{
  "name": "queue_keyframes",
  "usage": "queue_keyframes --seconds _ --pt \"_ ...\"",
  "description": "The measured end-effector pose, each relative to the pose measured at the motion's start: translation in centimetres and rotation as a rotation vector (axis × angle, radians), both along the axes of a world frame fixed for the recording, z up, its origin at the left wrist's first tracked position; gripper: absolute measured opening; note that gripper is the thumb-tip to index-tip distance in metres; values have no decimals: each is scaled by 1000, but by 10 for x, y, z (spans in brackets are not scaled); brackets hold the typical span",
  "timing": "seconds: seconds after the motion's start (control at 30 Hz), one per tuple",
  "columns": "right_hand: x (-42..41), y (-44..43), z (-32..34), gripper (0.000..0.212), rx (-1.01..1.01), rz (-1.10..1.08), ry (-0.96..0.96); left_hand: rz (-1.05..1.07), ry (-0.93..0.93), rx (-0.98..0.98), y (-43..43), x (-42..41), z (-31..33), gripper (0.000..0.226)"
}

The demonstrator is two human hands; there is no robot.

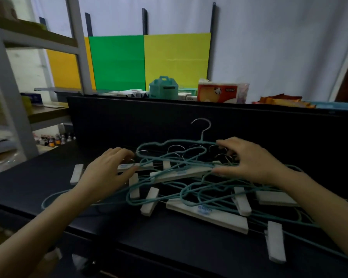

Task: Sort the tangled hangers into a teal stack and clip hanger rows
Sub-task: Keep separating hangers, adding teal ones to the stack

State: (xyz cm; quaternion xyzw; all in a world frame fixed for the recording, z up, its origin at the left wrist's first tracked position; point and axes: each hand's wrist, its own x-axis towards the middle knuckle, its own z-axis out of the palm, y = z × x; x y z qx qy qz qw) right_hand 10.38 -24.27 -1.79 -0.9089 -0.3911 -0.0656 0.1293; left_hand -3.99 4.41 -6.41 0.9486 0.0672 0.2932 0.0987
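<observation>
Nothing is sorted yet: your left hand (107, 169) pinches a clip hanger (123, 167), your right hand (247, 163) rests spread open on tangled teal hangers (181, 194).

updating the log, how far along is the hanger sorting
Done: nothing visible; teal hangers and clip hangers lie tangled in one pile on the table. In hand: left hand grips a clip hanger's bar, right hand reaches among the hooks. Left: the teal stack and clip rows.
</observation>
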Motion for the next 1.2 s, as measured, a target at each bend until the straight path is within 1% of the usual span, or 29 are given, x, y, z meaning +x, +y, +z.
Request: queue_keyframes --seconds 0.03,0.07,0.13,0.2,0.27,0.37,0.43,0.5,0.53,0.63,0.67,0.7,0.77,0.8,0.93,1.03,1.1,1.2 --pt "0 -9 4 93 53 -29 -2 -1 24 -20 3 2 -2 44" --pt "0 -20 8 96 106 -58 -9 3 72 -43 4 4 -4 56" --pt "-1 -43 14 97 200 -111 -23 10 191 -51 5 6 -9 90" --pt "-4 -65 18 96 258 -156 -31 -2 248 -36 4 7 -14 113" --pt "-9 -82 17 95 278 -213 -34 -4 246 -40 4 8 -16 121" --pt "-15 -96 9 108 283 -295 -2 -4 285 -67 2 11 -14 129" --pt "-18 -99 1 109 252 -327 2 -20 338 -133 3 12 -12 133" --pt "-21 -100 -6 103 238 -347 -3 -14 379 -216 4 14 -11 135" --pt "-23 -99 -9 100 236 -353 -2 -5 398 -244 4 16 -10 130" --pt "-28 -99 -14 97 208 -364 -5 32 450 -237 -1 24 -10 93" --pt "-30 -99 -14 99 197 -362 -9 28 458 -227 -2 25 -11 85" --pt "-32 -99 -14 103 189 -362 -13 15 467 -223 -2 25 -11 84" --pt "-37 -100 -14 115 192 -368 -25 -35 477 -246 4 21 -10 93" --pt "-38 -100 -14 118 200 -375 -30 -73 480 -283 8 17 -10 96" --pt "-37 -99 -18 116 186 -382 -65 -250 470 -494 28 0 -15 96" --pt "-37 -95 -22 105 199 -389 -64 -306 469 -533 37 -4 -19 110" --pt "-39 -93 -21 110 202 -389 -55 -339 518 -548 45 -5 -19 107" --pt "-40 -91 -20 119 182 -390 -66 -421 595 -608 57 -9 -16 97"
